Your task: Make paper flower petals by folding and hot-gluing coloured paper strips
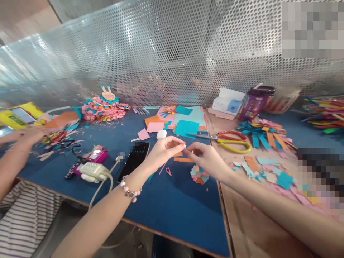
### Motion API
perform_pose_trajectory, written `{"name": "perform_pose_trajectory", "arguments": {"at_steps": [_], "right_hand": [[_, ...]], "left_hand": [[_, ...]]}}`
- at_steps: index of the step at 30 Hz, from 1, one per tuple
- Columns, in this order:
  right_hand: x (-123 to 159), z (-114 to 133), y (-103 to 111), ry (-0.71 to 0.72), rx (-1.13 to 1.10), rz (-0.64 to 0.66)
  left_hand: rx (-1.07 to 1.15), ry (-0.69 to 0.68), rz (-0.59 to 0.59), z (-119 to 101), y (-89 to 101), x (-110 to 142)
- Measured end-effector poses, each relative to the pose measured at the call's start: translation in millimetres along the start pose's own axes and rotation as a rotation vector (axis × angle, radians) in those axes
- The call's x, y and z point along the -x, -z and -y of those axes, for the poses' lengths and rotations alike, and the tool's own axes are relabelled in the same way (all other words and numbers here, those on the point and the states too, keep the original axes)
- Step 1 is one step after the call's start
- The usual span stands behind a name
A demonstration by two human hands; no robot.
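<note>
Rosette: there's the paper rosette (199, 176), near, on the blue table (185, 218), partly behind the right hand (205, 156); a dropping wrist could crush it.
Hands: left hand (170, 147) and right, both pinched closed, contents too small to tell; slack fingertips might lose a piece.
Scissors (233, 140): farther right, points leftward; a stray reach could snag them.

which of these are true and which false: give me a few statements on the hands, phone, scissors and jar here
1. A bracelet is on the left wrist. True.
2. The right hand grips the scissors. False: the scissors lie apart, beyond it.
3. The phone is screen down. False: the phone lies screen up, lit digits showing.
4. The left hand is near the right hand. True.
5. The purple jar stands left of the white box. False: the purple jar is right of the white box.
</note>
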State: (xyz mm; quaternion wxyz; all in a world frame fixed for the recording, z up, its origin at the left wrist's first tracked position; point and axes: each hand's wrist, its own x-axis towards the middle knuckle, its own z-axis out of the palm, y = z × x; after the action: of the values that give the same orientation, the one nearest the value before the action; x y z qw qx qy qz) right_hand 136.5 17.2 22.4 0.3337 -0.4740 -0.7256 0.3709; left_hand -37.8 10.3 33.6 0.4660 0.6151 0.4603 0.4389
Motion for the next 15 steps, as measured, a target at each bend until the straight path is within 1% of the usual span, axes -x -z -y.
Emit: {"name": "perform_pose_trajectory", "arguments": {"at_steps": [2, 5, 10, 15], "right_hand": [[0.5, -1.0, -0.1, -0.015, -0.044, 0.023], [0.0, -0.5, 1.0, -0.026, -0.128, 0.055], [-3.2, 0.0, 1.6, -0.022, -0.265, 0.031], [-1.7, 0.4, 0.1, -0.063, -0.286, 0.046]], "left_hand": [[-0.004, 0.002, 0.011, 0.3, 0.2, 0.1], [0.004, -0.029, 0.008, 0.7, 1.9, -0.6], [0.013, -0.072, -0.02, 0.4, 5.2, -2.4], [-0.022, -0.105, -0.037, 1.7, 5.2, -3.1]]}}
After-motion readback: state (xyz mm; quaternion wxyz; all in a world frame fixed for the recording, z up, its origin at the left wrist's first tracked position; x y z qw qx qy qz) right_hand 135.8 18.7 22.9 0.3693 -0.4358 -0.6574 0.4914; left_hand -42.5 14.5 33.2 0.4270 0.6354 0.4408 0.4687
